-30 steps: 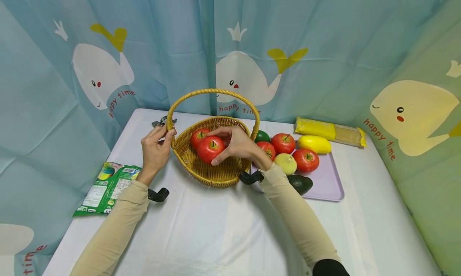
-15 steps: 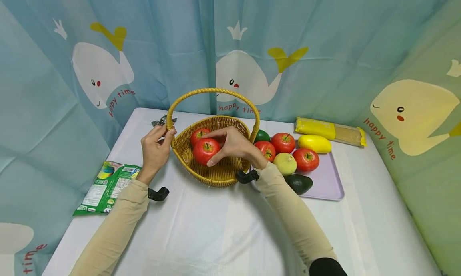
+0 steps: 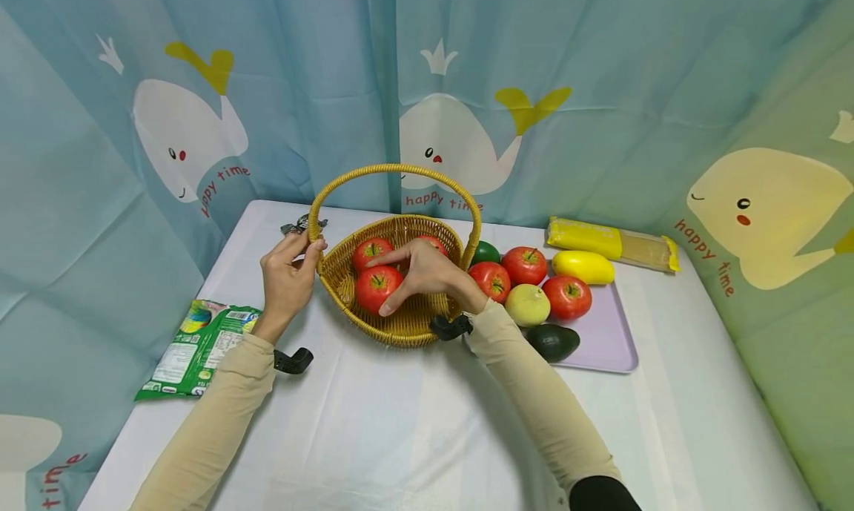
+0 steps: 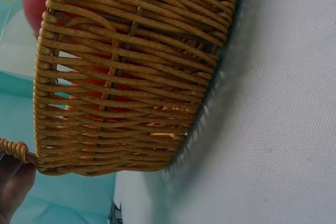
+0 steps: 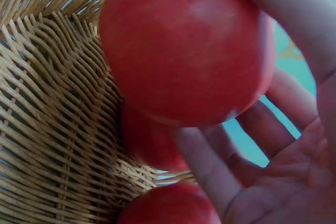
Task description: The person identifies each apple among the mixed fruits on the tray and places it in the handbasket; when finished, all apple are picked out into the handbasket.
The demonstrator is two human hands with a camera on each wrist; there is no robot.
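A yellow wicker basket (image 3: 400, 331) stands on the table. My left hand (image 3: 289, 277) pinches the base of its tall arched handle (image 3: 394, 167) on the left side. Inside the basket, my right hand (image 3: 432, 272) holds a red apple (image 3: 375, 288), thumb on one side and fingers spread around the other. The right wrist view shows this apple (image 5: 186, 51) large, with the thumb over it and fingertips beneath. One apple (image 3: 372, 252) lies right behind it; another apple (image 3: 434, 244) is partly hidden by the right hand. Red shows through the weave (image 4: 126, 82) in the left wrist view.
Right of the basket, a lilac tray (image 3: 614, 344) bears apples (image 3: 567, 297), a yellow mango-like fruit (image 3: 583, 267), a pale round fruit (image 3: 528, 305), and an avocado (image 3: 553, 343). Behind lies a yellow noodle-like packet (image 3: 610, 243). A green snack bag (image 3: 200, 351) lies left.
The right hand has carried the apple slightly left and down into the basket, uncovering another apple behind the hand. The left hand has stayed on the handle.
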